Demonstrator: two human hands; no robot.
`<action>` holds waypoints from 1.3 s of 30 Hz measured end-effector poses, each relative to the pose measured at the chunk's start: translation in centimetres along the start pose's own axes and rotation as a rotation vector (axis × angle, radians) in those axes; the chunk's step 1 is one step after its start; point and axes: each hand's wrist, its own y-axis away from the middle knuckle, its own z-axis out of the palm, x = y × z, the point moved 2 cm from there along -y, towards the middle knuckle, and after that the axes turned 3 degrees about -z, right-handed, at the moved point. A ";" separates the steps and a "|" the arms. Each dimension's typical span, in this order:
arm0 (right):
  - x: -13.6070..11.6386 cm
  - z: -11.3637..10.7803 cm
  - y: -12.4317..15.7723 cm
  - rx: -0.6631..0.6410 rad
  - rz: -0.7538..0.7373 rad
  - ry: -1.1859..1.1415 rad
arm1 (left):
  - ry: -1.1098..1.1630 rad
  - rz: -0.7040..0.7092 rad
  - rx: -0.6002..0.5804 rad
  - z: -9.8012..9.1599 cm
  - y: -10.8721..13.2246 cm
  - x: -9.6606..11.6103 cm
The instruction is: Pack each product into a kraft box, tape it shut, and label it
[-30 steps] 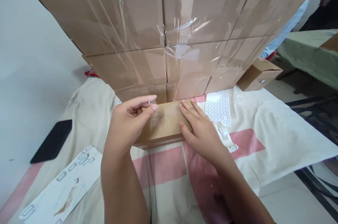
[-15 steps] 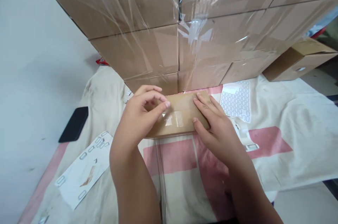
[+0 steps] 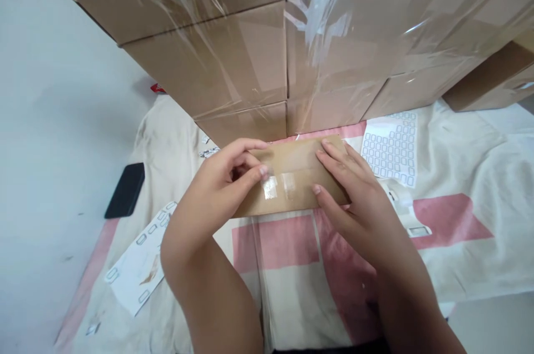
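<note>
A small flat cardboard box lies on the cloth in front of me, with two shiny clear pieces of tape on its top. My left hand is over the box's left end, thumb and a finger closed in a pinch beside the tape; what is between them, if anything, I cannot make out. My right hand rests on the box's right end, fingers stretched flat on top and thumb apart near the front edge.
Large cartons wrapped in clear film rise behind the box. A black phone-like slab and a sheet with outlined labels lie left. A label sheet, white backing strips and an open carton are right.
My left hand's raised fingers have come down toward the box, and its pinch stays near the tape. My right hand remains on the box. The view has shifted slightly.
</note>
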 end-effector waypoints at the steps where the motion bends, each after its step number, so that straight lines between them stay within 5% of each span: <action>1: 0.0 0.0 0.0 0.004 -0.004 0.000 | -0.022 0.018 -0.029 0.0 0.1 0.0; 11: -0.5 -0.1 -0.1 0.004 0.027 0.009 | -0.102 0.074 -0.125 -0.4 0.1 -0.1; 39: -0.3 0.0 0.0 0.038 -0.014 0.010 | -0.285 0.034 -0.042 0.6 0.8 1.2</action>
